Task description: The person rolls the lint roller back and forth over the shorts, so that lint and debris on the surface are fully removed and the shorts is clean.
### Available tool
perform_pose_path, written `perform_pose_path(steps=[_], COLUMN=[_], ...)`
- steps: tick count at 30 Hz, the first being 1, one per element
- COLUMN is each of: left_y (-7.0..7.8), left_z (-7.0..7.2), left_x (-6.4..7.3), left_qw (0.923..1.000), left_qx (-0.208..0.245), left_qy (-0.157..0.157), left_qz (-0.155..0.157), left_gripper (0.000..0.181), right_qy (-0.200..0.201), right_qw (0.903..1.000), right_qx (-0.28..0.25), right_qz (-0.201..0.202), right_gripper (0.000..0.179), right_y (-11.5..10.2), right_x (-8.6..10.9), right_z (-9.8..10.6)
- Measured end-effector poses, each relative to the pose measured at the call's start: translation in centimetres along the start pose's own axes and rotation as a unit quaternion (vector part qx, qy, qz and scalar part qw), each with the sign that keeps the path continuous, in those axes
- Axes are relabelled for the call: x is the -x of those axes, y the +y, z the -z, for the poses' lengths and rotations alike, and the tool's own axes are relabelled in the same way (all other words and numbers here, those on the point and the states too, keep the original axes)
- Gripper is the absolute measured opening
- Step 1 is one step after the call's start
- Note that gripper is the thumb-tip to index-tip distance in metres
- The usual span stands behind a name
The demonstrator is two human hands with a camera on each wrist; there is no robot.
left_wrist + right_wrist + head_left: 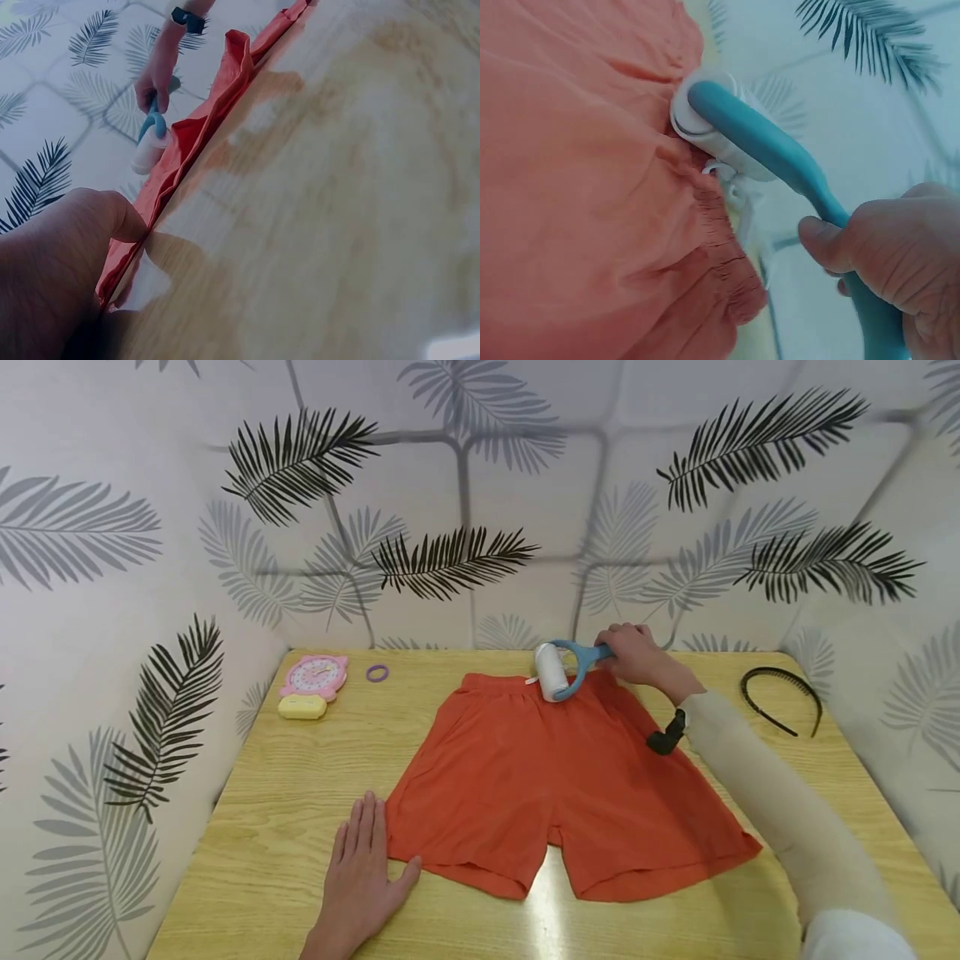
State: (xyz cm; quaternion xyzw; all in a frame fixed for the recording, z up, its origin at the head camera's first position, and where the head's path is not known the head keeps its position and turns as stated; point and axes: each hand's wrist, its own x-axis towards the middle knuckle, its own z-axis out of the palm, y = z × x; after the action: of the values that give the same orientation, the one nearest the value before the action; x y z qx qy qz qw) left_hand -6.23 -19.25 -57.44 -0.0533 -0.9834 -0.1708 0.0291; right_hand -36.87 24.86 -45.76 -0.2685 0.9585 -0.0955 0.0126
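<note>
A leaf-patterned backdrop (570, 610) is seen behind the wooden desk (285, 827), on which orange-red shorts (495, 768) are spread flat. On the upper edge of the shorts, a blue and white lint roller (552, 672) is held by the right hand (636, 655), whose fingers are curled round it. At the lower left corner of the shorts, the left hand (360, 870) is laid with straight fingers. A pink clock (315, 675) is placed left of the shorts, a black headband (772, 671) right of them.
</note>
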Motion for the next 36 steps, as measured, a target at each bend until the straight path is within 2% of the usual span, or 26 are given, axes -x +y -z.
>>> perform_pose_path(steps=[5,10,13,17,22,29,36], left_y=[-0.1,-0.2,0.0,0.8,1.9,2.1,1.9], left_z=[0.0,0.3,0.4,0.4,0.2,-0.1,-0.4], left_x=[0.0,0.0,0.0,-0.2,-0.4,-0.2,-0.3], left_qw=[1.0,0.9999,0.9996,0.9977,0.9961,0.9964,0.9975], left_qx=[0.001,0.008,0.019,0.044,0.049,0.044,0.03], left_qy=[0.0,-0.006,-0.007,-0.002,0.005,0.025,0.027], left_qz=[-0.001,0.004,0.021,0.052,0.074,0.068,0.058], left_gripper=[0.101,0.098,0.095,0.091,0.092,0.095,0.097], right_qy=[0.015,-0.015,-0.039,-0.063,-0.086,-0.117,-0.114], right_qw=[0.9995,0.9961,0.9896,0.9765,0.9625,0.9508,0.9497], right_qx=[-0.016,-0.036,-0.045,-0.039,-0.014,0.002,-0.008], right_qz=[0.021,0.079,0.131,0.203,0.257,0.287,0.292], right_gripper=[0.023,0.023,0.02,0.023,0.022,0.031,0.031], right_y=[-2.1,-6.6,-9.9,-13.7,-17.3,-19.5,-19.7], right_x=[0.8,2.6,4.1,6.3,8.9,11.1,11.7], right_z=[0.8,1.0,0.9,0.1,-1.9,-4.3,-4.6])
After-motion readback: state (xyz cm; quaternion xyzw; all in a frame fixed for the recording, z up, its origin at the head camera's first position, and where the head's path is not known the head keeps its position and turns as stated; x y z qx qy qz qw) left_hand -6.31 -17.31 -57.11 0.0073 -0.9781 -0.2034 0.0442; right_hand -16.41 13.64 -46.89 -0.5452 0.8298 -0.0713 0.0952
